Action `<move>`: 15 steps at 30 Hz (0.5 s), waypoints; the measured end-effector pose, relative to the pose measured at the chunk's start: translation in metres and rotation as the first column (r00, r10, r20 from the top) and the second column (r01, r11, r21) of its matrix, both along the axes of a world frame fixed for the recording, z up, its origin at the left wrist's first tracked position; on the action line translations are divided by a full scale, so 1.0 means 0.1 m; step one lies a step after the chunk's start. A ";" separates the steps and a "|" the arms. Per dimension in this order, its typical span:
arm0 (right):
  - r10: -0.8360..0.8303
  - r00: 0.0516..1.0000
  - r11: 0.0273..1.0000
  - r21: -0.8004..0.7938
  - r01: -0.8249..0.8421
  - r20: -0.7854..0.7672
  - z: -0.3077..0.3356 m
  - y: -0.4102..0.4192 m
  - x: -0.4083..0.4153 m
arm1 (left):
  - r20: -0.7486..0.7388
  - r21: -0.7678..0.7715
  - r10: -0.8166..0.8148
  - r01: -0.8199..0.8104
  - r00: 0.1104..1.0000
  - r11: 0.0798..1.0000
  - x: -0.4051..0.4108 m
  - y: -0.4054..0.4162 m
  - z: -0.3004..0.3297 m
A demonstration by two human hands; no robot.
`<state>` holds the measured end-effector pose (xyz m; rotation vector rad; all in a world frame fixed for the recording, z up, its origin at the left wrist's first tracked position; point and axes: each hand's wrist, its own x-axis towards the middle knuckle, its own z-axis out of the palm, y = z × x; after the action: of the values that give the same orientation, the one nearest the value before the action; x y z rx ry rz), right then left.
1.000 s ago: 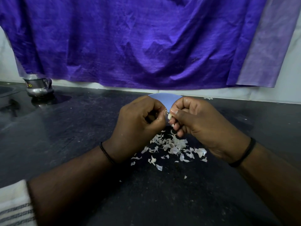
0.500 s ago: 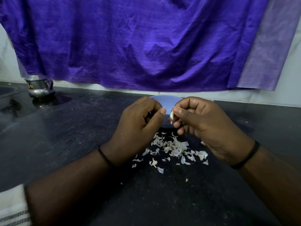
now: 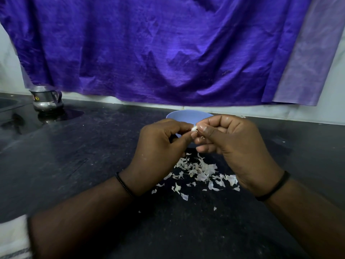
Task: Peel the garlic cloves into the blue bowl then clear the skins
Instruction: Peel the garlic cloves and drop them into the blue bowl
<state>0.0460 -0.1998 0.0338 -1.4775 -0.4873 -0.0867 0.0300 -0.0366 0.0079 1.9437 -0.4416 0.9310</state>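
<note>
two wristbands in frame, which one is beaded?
The one on the left wrist: it shows a string of small black beads. The band on the right wrist is a plain smooth black loop with no beads visible.

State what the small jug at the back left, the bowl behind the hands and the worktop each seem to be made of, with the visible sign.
Small shiny silver jug: polished metal, likely steel, mirror-like. Pale blue round bowl: matte, probably plastic. Black worktop: polished stone by its reflections, probably.
</note>
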 end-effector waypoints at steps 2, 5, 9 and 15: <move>-0.019 1.000 1.000 -0.022 0.019 0.006 0.00 0.02 -0.01 | -0.001 0.015 0.019 -0.019 1.000 1.000 0.00 0.00 0.00; -0.169 0.961 0.951 -0.218 0.218 0.221 -0.03 0.00 0.00 | 0.057 0.096 0.068 -0.073 0.996 0.993 0.00 0.02 0.01; -0.231 0.861 0.864 -0.311 0.395 0.452 -0.07 -0.01 0.02 | 0.135 0.251 0.128 -0.159 0.983 0.955 0.02 0.05 0.01; -0.149 0.937 0.922 -0.297 0.247 0.317 -0.11 0.02 0.02 | -0.244 -0.035 -0.066 0.059 0.968 0.998 -0.03 -0.01 0.02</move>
<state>0.0477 -0.1974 0.0232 -1.8589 -0.6066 -0.4048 0.0271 -0.0376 0.0098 1.9769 -0.3420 0.6425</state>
